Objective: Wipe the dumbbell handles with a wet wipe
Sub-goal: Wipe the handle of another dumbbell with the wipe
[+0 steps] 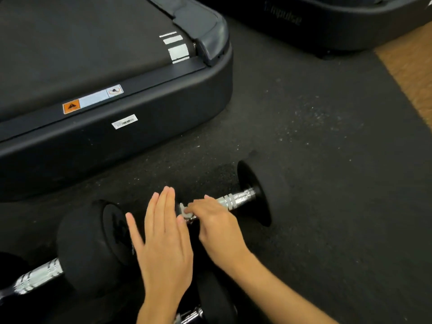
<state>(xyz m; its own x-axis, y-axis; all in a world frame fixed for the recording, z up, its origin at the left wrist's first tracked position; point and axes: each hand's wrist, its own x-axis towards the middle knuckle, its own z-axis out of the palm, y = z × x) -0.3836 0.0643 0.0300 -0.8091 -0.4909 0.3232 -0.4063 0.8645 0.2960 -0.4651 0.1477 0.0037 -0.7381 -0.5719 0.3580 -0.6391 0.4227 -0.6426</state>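
Observation:
A black dumbbell with a chrome handle (238,199) lies on the dark rubber floor in the middle of the view. My right hand (216,226) curls over the middle of that handle and pinches a small white wet wipe (185,210) against it. My left hand (163,239) hovers just left of the wipe with its fingers straight and together, holding nothing. A second dumbbell (84,249) lies at the lower left, its chrome handle (37,278) pointing toward the left edge.
A black treadmill base (117,118) fills the upper left, close behind the dumbbells. Another dark machine (327,22) stands at the top right. A third dumbbell's head (216,300) sits under my forearms. Tan flooring (411,73) borders the mat on the right.

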